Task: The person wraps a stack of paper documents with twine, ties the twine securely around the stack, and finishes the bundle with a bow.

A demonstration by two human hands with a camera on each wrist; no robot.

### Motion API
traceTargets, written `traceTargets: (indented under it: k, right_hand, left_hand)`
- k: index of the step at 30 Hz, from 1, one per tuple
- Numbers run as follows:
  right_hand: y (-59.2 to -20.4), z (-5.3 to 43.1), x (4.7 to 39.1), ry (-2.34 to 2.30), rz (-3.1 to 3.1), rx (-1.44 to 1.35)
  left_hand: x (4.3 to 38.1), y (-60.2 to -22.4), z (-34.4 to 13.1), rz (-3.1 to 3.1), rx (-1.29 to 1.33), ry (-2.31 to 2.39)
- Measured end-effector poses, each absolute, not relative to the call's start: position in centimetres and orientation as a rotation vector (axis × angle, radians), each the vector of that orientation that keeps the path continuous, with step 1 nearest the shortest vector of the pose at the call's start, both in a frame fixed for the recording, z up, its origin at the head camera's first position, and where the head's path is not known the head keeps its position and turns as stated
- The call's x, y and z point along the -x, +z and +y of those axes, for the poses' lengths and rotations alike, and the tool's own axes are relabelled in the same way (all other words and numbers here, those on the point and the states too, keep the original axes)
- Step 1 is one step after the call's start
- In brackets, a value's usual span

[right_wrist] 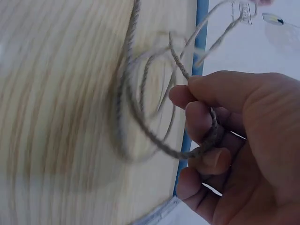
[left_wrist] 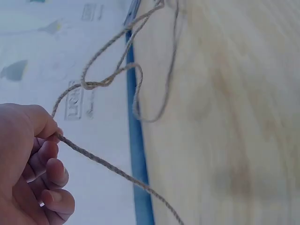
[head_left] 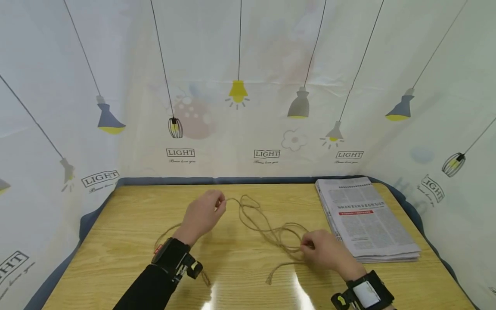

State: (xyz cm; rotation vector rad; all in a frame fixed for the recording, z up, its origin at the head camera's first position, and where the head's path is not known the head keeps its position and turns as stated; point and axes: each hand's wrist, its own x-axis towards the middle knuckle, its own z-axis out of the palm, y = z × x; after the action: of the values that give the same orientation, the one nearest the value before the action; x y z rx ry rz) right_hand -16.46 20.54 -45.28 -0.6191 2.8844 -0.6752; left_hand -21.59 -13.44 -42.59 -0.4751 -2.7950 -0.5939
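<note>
A length of thin tan twine runs between the two hands in loose loops. My left hand pinches it between thumb and index finger, with the other fingers curled, as the left wrist view shows. From that pinch, one part of the twine leads toward the loops and another passes behind the left wrist. My right hand holds the twine between thumb and fingertips. In the right wrist view a strand also bends round among its fingers. One frayed tail of the twine lies toward the near side, left of the right hand.
A stack of newspapers sits at the right of the wooden table, just beyond the right hand. A pale curtain printed with lamps hangs behind the table and along both sides. Each wrist wears a black strap with a small camera.
</note>
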Motion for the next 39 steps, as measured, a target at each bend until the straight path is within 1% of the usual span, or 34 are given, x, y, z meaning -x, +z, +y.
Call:
traceTargets:
  k: [3,6,9,11,15,18,27,32,39]
  right_hand:
    - [-45.0,21.8,16.4,-0.654,2.855,0.556]
    - [-45.1,22.5,16.4,-0.678,2.791,0.627]
    - [-45.7,22.3,16.3,-0.739,2.690,0.684]
    - [-45.9,21.7,16.3,-0.762,2.648,0.674]
    - [-45.8,20.0,16.6,-0.732,2.719,0.607]
    - [-45.3,18.4,17.6,-0.688,2.838,0.549]
    - [-44.4,12.5,20.8,-0.684,3.004,0.623]
    - [-45.3,10.0,21.8,-0.623,2.966,0.621]
    - [-47.4,8.2,22.5,-0.498,3.003,0.670]
  left_hand:
    - [21.7,-41.8,-15.1,-2.787,0.418,-0.599]
    - [21.6,-41.6,-16.2,-2.793,0.403,-0.636]
    - [21.5,-41.8,-16.6,-2.814,0.414,-0.715]
    - [21.4,-42.0,-16.6,-2.827,0.451,-0.785]
    - [21.1,-42.1,-16.2,-2.834,0.602,-0.914]
    - [20.9,-42.1,-15.9,-2.821,0.748,-0.974]
    - [19.9,-42.5,-14.7,-2.855,1.057,-1.146]
    - [19.4,-43.7,-13.9,-2.946,1.189,-1.097]
    - [18.4,-45.1,-13.1,-3.046,1.335,-0.956]
